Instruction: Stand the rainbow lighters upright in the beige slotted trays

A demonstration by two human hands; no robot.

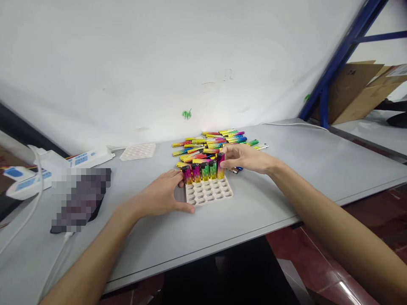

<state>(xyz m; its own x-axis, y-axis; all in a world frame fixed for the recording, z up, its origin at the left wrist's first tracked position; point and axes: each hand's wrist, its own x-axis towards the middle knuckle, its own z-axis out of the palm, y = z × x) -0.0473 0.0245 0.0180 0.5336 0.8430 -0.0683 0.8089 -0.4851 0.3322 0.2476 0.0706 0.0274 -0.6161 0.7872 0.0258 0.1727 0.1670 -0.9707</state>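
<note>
A white honeycomb-holed tray [210,190] lies on the table in front of me. Several shiny lighters with black tops stand upright along its back row: a purple one [187,174] at the left end and a green one [213,170] farther right. My right hand [244,157] pinches a purple-and-yellow lighter [220,165] upright at the right end of that row; whether it is fully seated I cannot tell. My left hand [162,192] grips the tray's left side, its thumb by the front corner and its fingers near the leftmost lighter.
Behind the tray lies a loose pile of multicoloured lighters [210,142]. Another white tray [138,151] rests near the wall. Power strips [84,159], a pixelated dark device [83,199] and a white cable [59,258] are on the left. Cardboard [356,91] stands beyond a blue frame [333,67].
</note>
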